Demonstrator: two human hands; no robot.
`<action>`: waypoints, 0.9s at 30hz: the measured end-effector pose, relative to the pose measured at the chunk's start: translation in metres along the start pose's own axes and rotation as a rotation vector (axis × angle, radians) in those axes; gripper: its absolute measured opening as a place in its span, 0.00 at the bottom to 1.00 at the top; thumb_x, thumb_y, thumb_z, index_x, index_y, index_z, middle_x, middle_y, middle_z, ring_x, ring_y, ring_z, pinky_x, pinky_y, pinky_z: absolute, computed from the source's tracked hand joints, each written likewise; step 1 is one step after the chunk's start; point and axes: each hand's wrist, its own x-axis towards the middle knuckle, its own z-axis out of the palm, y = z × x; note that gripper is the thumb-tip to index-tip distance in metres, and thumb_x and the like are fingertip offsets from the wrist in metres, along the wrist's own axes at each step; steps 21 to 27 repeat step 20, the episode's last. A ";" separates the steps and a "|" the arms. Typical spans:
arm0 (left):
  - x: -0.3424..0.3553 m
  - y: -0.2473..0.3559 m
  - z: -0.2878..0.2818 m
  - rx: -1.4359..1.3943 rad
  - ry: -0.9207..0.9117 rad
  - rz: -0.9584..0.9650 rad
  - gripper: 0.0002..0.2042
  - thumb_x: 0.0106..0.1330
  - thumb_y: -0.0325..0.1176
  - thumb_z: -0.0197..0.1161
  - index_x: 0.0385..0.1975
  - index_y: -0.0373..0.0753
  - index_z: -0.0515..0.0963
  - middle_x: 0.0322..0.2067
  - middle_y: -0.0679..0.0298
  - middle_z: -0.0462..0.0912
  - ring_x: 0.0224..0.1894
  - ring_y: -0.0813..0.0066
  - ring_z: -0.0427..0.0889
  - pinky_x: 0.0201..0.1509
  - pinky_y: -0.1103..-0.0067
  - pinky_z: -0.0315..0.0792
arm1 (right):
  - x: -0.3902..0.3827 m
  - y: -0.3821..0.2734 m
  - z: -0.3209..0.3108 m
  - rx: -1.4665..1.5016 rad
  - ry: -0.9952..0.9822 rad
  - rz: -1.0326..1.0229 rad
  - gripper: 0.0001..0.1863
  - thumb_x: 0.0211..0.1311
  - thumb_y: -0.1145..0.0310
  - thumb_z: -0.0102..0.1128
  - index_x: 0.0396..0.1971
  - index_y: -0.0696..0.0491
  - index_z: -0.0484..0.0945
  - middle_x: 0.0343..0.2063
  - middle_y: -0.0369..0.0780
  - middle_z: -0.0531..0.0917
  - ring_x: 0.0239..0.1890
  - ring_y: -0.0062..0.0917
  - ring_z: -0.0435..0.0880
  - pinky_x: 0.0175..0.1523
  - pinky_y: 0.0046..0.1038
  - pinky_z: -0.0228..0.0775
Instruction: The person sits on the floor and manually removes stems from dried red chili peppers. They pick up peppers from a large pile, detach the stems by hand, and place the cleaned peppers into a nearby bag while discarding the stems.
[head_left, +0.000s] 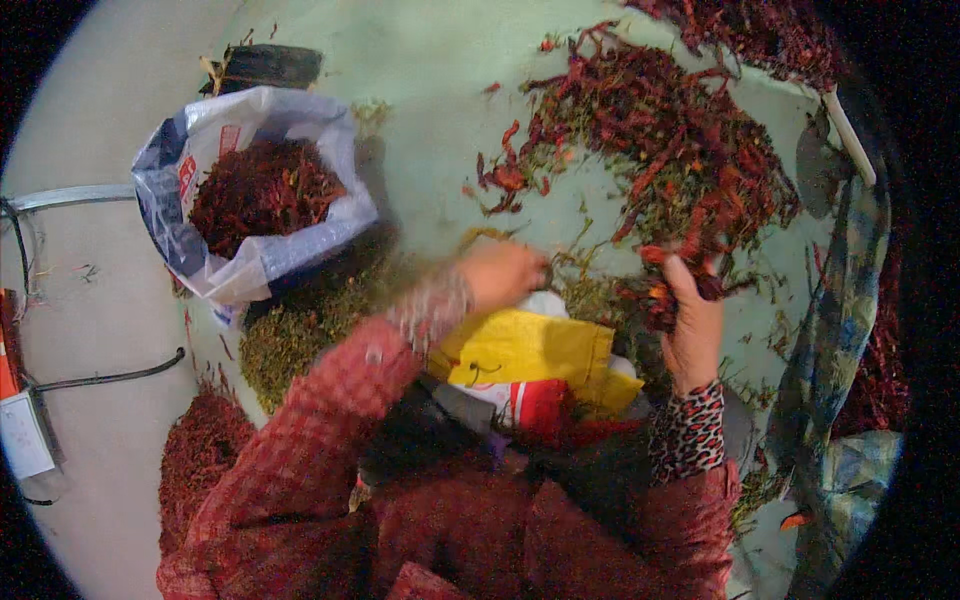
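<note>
My right hand [695, 335] is closed around a bunch of dried red chilli peppers [655, 295], its thumb lying on top. Just beyond it spreads a loose pile of dried chillies and green stalks [650, 110]. My left hand [500, 272] is above the far edge of a yellow plastic sheet [530, 345] on my lap. Motion blurs its fingers, so whether they hold anything is unclear. To the far left, an open white and blue plastic sack [350, 190] with a rolled rim contains dark red chillies [265, 195].
A heap of greenish stalks [300, 345] lies beside my left forearm. Farther left is a dark red heap [205, 455]. A black container [270, 68] stands behind the sack. At right are a white rod [850, 140] and a checked tarp [860, 230]; a black cable [110, 380] crosses the left floor.
</note>
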 end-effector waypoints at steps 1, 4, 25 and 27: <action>0.014 -0.009 -0.010 -0.039 0.120 -0.089 0.11 0.54 0.39 0.50 0.30 0.38 0.73 0.25 0.50 0.75 0.30 0.54 0.75 0.34 0.65 0.69 | -0.003 0.001 0.004 -0.093 -0.064 0.072 0.12 0.49 0.69 0.56 0.35 0.54 0.70 0.27 0.32 0.74 0.26 0.15 0.71 0.32 0.19 0.66; 0.068 -0.054 -0.045 0.011 0.628 -0.299 0.15 0.54 0.42 0.54 0.31 0.34 0.70 0.29 0.49 0.74 0.35 0.55 0.74 0.34 0.67 0.68 | 0.003 0.026 0.015 -0.070 -0.198 0.085 0.11 0.48 0.69 0.58 0.32 0.53 0.70 0.25 0.29 0.72 0.27 0.13 0.69 0.34 0.18 0.62; -0.001 0.015 -0.022 -0.384 0.565 -0.011 0.13 0.56 0.35 0.54 0.39 0.37 0.70 0.31 0.54 0.76 0.36 0.64 0.76 0.41 0.76 0.68 | 0.004 0.038 0.012 -0.195 -0.166 0.183 0.15 0.47 0.68 0.59 0.36 0.54 0.69 0.27 0.34 0.75 0.27 0.15 0.72 0.36 0.18 0.65; -0.001 0.015 -0.022 -0.384 0.565 -0.011 0.13 0.56 0.35 0.54 0.39 0.37 0.70 0.31 0.54 0.76 0.36 0.64 0.76 0.41 0.76 0.68 | 0.004 0.038 0.012 -0.195 -0.166 0.183 0.15 0.47 0.68 0.59 0.36 0.54 0.69 0.27 0.34 0.75 0.27 0.15 0.72 0.36 0.18 0.65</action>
